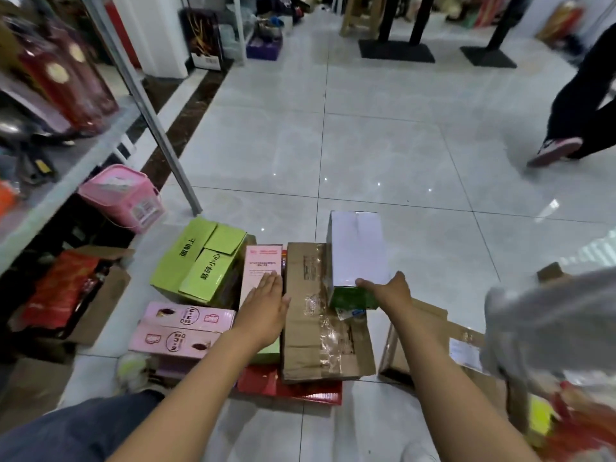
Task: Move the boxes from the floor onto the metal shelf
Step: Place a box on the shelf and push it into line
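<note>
Several boxes lie on the tiled floor in front of me. My right hand [390,293] grips the near end of a white box with a green end [356,248], which rests on a flattened brown carton [310,315]. My left hand [266,308] lies flat, fingers together, on a tall pink box [261,265]. A lime-green carton [196,261] sits to the left, and two pink boxes [180,328] lie near my left forearm. The metal shelf [83,155] runs along the left side, its post [160,128] reaching the floor.
A pink basket [123,198] and an open carton with red packets [66,295] sit under the shelf. A red box [300,391] lies beneath the brown carton. Another brown carton [433,345] is at right. A person's legs [580,105] pass far right. Black stand bases [396,50] stand beyond.
</note>
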